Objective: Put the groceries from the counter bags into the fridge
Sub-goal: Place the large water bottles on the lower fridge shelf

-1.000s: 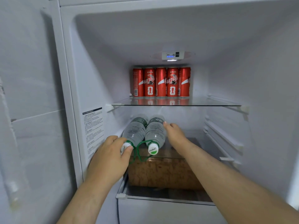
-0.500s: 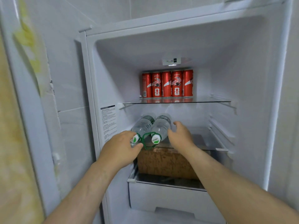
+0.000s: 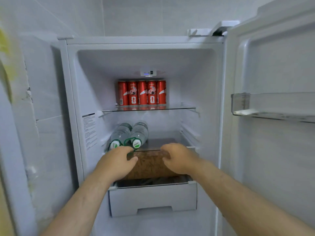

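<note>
Five red cans (image 3: 142,92) upright — two water bottles (image 3: 140,133) lying below.

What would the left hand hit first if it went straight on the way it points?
Probably the cap end of the left water bottle, which lies on the middle shelf just beyond the left hand. Depth is unclear, so the gap between them can't be judged.

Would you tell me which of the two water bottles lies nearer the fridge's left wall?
The bottle on the left; the other bottle lies on its right, nearer the middle of the shelf.
</note>
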Available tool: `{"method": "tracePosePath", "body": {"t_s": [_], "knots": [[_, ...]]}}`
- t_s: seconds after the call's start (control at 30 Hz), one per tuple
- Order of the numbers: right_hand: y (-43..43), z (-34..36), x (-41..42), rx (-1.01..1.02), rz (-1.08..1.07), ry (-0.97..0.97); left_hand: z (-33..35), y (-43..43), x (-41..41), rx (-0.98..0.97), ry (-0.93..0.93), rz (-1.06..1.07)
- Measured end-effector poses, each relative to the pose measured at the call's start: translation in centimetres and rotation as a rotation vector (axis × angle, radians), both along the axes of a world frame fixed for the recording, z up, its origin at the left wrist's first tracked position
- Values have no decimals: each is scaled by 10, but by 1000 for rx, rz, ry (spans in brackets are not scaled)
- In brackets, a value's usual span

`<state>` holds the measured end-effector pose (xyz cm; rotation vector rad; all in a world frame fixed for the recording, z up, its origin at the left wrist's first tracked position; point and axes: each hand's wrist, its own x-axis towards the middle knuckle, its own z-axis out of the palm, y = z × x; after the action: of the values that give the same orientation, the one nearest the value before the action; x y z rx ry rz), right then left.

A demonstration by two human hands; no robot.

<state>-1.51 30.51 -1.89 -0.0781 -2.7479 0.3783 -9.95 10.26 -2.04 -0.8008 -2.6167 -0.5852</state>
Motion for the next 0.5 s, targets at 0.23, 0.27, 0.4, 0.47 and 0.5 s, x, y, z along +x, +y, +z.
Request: {"method": "tracePosePath", "body": {"t_s": [0.23, 0.27, 0.4, 0.47, 0.5], "knots": [[0, -18, 88, -49, -206, 67, -14, 27, 43, 52, 1, -307], [2, -23, 103, -44, -250, 66, -17, 35, 54, 58, 13, -340], [6, -45, 172, -76, -405, 27, -28, 63, 104, 67, 16, -488], [9, -51, 209, -97, -474, 13, -32, 74, 131, 70, -12, -542], [10, -53, 229, -91, -510, 4, -34, 79, 145, 70, -40, -560]]}}
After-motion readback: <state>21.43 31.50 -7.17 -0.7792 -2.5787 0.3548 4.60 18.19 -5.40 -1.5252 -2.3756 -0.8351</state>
